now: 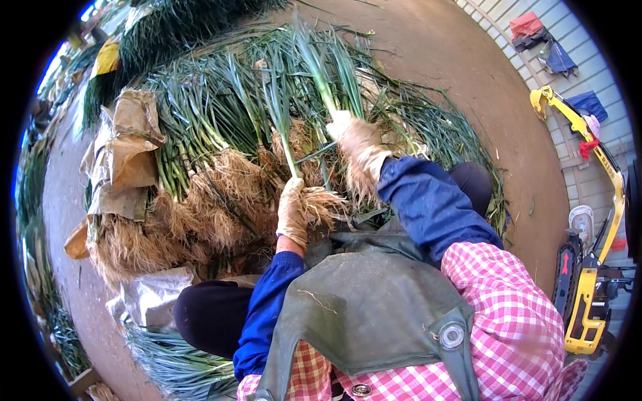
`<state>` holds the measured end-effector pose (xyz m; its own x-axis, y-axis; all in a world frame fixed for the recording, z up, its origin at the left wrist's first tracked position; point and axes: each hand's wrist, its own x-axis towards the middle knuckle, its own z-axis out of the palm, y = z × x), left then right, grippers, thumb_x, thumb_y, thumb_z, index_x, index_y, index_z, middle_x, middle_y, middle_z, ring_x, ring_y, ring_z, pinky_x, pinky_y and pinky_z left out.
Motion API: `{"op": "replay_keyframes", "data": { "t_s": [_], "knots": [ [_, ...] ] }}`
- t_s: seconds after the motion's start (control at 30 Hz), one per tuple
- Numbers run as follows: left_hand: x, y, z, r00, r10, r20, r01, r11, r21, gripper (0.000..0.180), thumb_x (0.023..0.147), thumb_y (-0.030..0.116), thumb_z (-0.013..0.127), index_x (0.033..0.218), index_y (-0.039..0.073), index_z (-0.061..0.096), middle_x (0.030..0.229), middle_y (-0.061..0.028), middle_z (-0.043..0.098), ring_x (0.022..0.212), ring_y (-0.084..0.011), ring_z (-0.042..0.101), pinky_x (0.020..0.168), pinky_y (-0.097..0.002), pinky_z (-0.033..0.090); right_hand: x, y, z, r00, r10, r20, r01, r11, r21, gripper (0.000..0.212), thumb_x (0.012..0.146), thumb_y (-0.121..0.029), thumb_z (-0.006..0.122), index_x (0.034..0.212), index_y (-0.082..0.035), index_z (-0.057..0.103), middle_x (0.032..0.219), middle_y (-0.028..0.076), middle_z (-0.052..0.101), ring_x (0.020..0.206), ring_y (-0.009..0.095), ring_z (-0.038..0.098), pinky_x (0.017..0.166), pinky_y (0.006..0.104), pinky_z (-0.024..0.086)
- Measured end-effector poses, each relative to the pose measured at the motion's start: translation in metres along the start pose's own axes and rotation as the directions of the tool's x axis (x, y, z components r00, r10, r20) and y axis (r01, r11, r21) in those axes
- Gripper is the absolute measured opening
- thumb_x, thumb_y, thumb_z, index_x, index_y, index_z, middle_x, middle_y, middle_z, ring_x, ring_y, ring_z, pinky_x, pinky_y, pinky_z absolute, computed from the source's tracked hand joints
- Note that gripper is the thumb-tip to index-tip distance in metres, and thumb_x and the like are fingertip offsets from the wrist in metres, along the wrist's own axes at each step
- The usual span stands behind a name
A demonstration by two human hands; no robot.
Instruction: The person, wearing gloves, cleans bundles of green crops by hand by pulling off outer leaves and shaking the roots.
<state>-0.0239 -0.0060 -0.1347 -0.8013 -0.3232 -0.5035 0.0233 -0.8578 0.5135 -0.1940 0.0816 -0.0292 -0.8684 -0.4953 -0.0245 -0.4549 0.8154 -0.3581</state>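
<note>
My left hand (291, 212), in a dirty tan glove, is closed round the lower end of a green onion (288, 152); its shaggy brown roots (322, 202) stick out to the right of the glove. Slightly farther off and to the right, my gloved right hand (360, 144) grips a few green onions (325, 90) by their pale stems, leaves pointing away from me. Roots hang below that glove, though whether they belong to the held stalks I cannot tell. Both hands are over a wide pile of green onions (200, 127), with root ends (224, 187) toward me.
Brown sacking (136, 127) stands at the pile's left end. A silvery sheet (160, 294) and another onion bundle (177, 361) lie by my left knee. More onions (190, 30) are heaped far left. A yellow mini excavator (585, 314) stands at right beside a pale block wall.
</note>
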Motion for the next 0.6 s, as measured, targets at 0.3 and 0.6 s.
{"op": "replay_keyframes", "data": {
  "t_s": [0.3, 0.6],
  "knots": [
    [-0.008, 0.001, 0.022, 0.982, -0.183, -0.045, 0.179, 0.981, -0.075, 0.026, 0.091, 0.028, 0.058, 0.100, 0.004, 0.061, 0.080, -0.0131, 0.066, 0.063, -0.0250, 0.065, 0.054, -0.0350, 0.056, 0.015, 0.005, 0.097, 0.880, 0.062, 0.471, -0.310, 0.826, 0.470, 0.031, 0.093, -0.034, 0.054, 0.098, -0.005, 0.063, 0.088, 0.008, 0.067, 0.074, 0.017, 0.061, 0.067, 0.0327, 0.050],
    [0.003, -0.018, 0.027, 0.987, -0.158, -0.020, 0.157, 0.986, -0.056, 0.015, 0.091, 0.015, 0.056, 0.091, 0.001, 0.061, 0.062, -0.0073, 0.059, 0.051, -0.0190, 0.059, 0.046, -0.0296, 0.051, 0.092, 0.020, 0.159, 0.980, 0.044, 0.194, -0.121, 0.905, 0.407, 0.036, 0.085, -0.036, 0.065, 0.090, 0.000, 0.064, 0.073, 0.009, 0.063, 0.066, 0.021, 0.062, 0.059, 0.0351, 0.050]
  ]
}}
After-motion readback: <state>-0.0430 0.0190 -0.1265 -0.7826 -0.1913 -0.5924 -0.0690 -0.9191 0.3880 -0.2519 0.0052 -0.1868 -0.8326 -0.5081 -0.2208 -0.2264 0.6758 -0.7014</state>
